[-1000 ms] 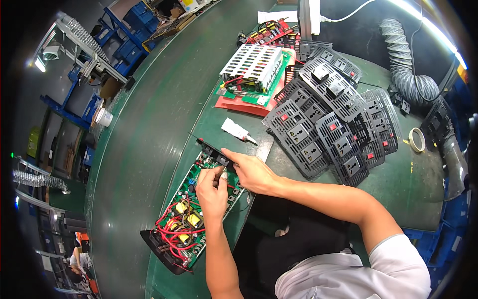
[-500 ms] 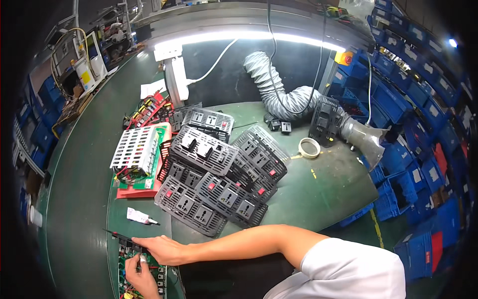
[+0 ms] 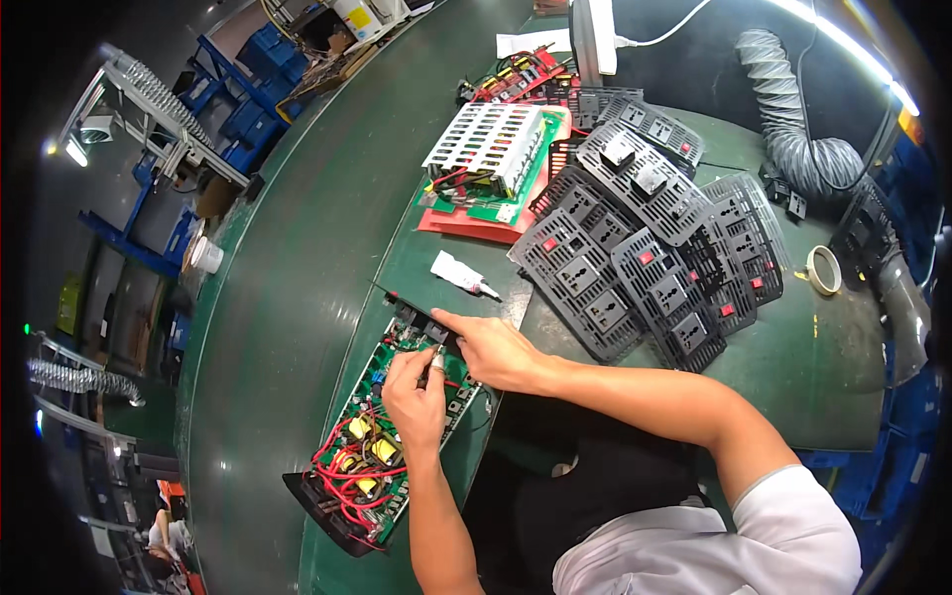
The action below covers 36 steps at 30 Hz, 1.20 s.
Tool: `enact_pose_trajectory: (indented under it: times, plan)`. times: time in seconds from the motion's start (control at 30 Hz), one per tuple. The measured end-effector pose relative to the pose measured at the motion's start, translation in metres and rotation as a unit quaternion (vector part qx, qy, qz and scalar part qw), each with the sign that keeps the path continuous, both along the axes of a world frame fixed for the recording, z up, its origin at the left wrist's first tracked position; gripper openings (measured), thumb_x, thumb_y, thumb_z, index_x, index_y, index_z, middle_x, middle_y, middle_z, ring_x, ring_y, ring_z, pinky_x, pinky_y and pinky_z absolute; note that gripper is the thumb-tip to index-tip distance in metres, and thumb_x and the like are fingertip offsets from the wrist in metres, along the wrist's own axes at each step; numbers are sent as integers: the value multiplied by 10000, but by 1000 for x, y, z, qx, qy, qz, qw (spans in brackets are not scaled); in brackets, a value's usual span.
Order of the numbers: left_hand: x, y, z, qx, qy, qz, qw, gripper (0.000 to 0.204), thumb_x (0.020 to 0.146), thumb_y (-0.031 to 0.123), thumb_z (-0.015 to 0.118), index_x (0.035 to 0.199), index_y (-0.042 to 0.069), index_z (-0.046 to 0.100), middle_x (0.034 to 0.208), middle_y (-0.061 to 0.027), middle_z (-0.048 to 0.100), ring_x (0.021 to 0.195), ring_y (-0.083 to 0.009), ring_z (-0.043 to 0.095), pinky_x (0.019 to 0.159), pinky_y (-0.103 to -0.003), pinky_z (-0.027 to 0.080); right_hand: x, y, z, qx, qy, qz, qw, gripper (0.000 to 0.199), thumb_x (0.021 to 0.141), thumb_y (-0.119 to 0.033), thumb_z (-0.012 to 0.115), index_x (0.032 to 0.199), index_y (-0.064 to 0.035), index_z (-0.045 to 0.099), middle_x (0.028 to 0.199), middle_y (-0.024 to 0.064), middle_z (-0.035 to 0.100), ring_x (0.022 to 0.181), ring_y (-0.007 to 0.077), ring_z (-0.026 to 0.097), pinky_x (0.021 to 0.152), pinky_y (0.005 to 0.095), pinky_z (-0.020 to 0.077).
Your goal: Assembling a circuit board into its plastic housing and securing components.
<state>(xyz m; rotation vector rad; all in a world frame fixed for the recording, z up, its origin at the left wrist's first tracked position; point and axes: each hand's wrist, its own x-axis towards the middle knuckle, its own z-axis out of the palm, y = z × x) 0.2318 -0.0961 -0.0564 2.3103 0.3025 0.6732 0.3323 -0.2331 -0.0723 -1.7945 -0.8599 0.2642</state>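
Circuit board [image 3: 376,405], long axis lower-left to upper-right

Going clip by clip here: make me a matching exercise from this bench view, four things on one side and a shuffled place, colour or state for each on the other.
Column one
1. Squeeze tube
2. Ribbed hose
3. Right hand
4. Slotted socket panels

Column two
A. Overlapping in a pile
B. Index finger at the edge of the black end plate on the circuit-board assembly
C. White, lying on the bench
D. Silver-grey and curving

Right pairs: 1-C, 2-D, 3-B, 4-A
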Motion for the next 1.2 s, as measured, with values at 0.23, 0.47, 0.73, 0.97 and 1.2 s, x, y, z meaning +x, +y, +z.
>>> enact_pose_trajectory:
  times: [0.23, 0.47, 0.73, 0.97, 1.2]
  plan:
    - [-2, -4, -4, 138, -40, 17, 989, 191, 807, -12, 686, 995, -16, 718, 901, -125, 650, 814, -318, 631, 721, -412, 501, -7, 8, -1, 10, -8, -12, 1000, 570, 859, 20, 496, 1428, -4, 480, 1073, 298, 661, 935, 486, 636, 797, 532, 524]
    - [-1, -5, -4, 104, -13, 32, 994, 176, 839, -15, 680, 1010, -23, 721, 905, -141, 665, 755, -285, 649, 658, -379, 506, -12, 7, -6, 23, -54, -36, 998, 556, 881, 15, 506, 1435, 24, 458, 1116, 328, 643, 917, 495, 644, 758, 525, 541]
    - [3, -13, -3, 218, -28, 57, 974, 149, 817, 12, 690, 961, 3, 729, 884, -127, 653, 809, -324, 635, 726, -423, 495, -24, 10, -9, 8, -79, -54, 995, 661, 813, 51, 520, 1464, 12, 416, 1382, 298, 535, 996, 493, 639, 851, 549, 542]
    - [-11, 9, 15, 114, 103, -48, 987, 412, 815, 151, 744, 1201, 33, 665, 1029, -150, 691, 906, -336, 657, 804, -417, 518, -4, 5, -7, 11, -66, -21, 998, 550, 877, 34, 511, 1425, 0, 486, 1137, 307, 643, 1046, 464, 630, 881, 490, 519]
    - [-19, 59, 38, -125, 259, -101, 952, 443, 829, 18, 696, 1266, -5, 628, 954, -86, 698, 897, -163, 656, 831, -317, 520, 3, 12, -13, 49, -92, -4, 995, 525, 861, 42, 521, 1383, -18, 533, 1197, 267, 643, 1108, 438, 620, 949, 480, 508]
